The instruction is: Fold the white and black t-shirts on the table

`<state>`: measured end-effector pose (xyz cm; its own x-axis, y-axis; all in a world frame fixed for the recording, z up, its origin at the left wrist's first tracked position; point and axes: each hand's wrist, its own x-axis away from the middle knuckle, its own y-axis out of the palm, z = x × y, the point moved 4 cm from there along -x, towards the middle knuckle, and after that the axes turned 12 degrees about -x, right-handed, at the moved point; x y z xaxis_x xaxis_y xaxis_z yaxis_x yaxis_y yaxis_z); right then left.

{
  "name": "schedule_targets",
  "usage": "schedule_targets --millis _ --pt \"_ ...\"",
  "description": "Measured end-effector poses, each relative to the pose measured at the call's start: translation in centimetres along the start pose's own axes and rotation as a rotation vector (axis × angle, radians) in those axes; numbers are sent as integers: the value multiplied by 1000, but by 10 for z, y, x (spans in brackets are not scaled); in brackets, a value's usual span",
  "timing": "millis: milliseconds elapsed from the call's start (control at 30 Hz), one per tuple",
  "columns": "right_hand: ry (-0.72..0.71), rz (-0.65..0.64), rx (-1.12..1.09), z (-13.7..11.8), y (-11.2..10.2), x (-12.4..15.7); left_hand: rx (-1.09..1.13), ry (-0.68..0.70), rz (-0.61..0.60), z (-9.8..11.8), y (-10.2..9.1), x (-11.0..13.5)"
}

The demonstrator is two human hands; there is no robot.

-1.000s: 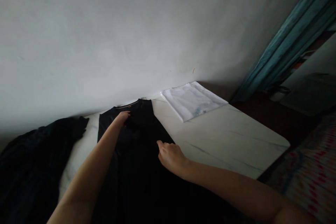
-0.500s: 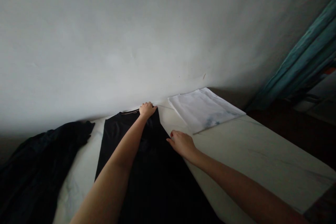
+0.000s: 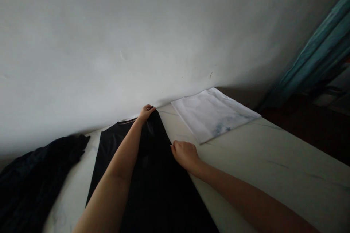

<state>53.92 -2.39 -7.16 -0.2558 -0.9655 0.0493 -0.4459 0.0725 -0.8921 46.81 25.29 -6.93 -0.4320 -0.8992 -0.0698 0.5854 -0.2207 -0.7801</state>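
A black shirt (image 3: 161,182) lies spread lengthwise on the pale marbled table (image 3: 246,160), its neckline at the far end by the wall. My left hand (image 3: 146,112) pinches the shirt's far right shoulder corner, fingers closed on the cloth. Lower down, on the right side edge, my right hand (image 3: 186,153) is closed with the fabric edge between its thumb and fingers. My left forearm crosses over the shirt and hides part of its middle.
A folded white cloth (image 3: 213,113) with grey-blue patches lies flat to the right, near the wall (image 3: 164,36). Rumpled dark clothing (image 3: 41,174) is heaped at the left. A teal curtain (image 3: 314,54) hangs beyond the table's right end.
My right hand has closed on the shirt's side edge, where its fingers were looser before. My left hand has gone from lying on the shoulder to pinching its corner. The view has shifted slightly.
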Motion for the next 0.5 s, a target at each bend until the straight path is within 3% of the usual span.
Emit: schedule_targets --millis 167,300,367,500 --pt "23 4 15 4 -1 0 -16 14 58 -4 9 3" --pt "-12 85 -43 1 -6 2 -95 45 108 -4 19 8" --pt "-115 130 -66 -4 -5 2 -142 47 126 -4 21 12" --pt "-461 160 -72 -13 10 4 -356 28 180 -2 20 18"
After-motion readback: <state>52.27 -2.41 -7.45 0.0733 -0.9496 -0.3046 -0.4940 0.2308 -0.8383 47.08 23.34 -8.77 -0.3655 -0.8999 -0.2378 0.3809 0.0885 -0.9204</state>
